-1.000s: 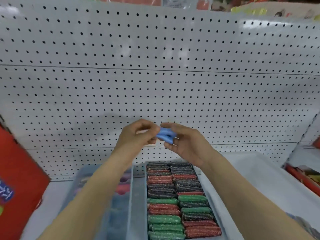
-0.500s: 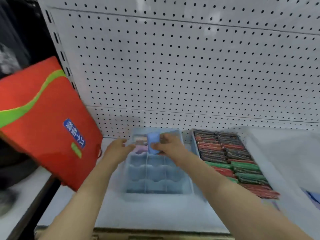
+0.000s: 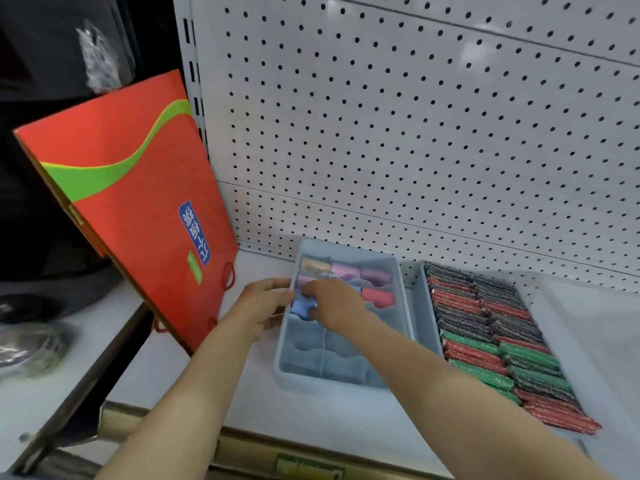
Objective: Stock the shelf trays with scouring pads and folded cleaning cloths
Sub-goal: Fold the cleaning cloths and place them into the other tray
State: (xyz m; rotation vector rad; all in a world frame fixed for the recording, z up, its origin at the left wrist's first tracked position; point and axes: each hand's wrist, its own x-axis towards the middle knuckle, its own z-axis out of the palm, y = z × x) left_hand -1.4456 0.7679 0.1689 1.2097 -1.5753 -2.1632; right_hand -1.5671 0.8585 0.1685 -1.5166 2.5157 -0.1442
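A pale blue divided tray point(image 3: 401, 299) sits on the white shelf, with several folded cloths in orange, pink and red in its back compartments. My right hand point(image 3: 332, 303) holds a folded blue cloth point(image 3: 300, 306) down in a left compartment of the tray's third row. My left hand point(image 3: 263, 303) rests against the tray's left wall, its fingers by the cloth. To the right, a second tray point(image 3: 420, 306) is packed with red, green and dark glittery scouring pads point(image 3: 502, 341).
A red and green paper bag point(image 3: 138, 202) leans at the left of the shelf against the pegboard point(image 3: 415, 133). The shelf's front edge point(image 3: 242, 441) runs below my arms. The tray's front compartments hold nothing.
The view swung down and left. My hands carried the blue cloth from mid-air down into the divided tray; the left hand moved to the tray's left wall.
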